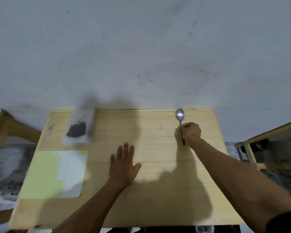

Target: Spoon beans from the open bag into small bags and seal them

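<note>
One wooden table (pixel 158 190) carried the items counted here. One clear bag of dark beans (pixel 78 127) was present at the far left. One metal spoon (pixel 180 116) was present at the far right. One yellow-green sheet (pixel 40 175) lay at the near left, overlapped by a pale stack of small bags (pixel 71 167) whose number could not be told. Two hands were in view: one left hand (pixel 123 165) and one right hand (pixel 191 132).

A green sheet (pixel 40 175) lies on the wooden table (pixel 158 190).
</note>
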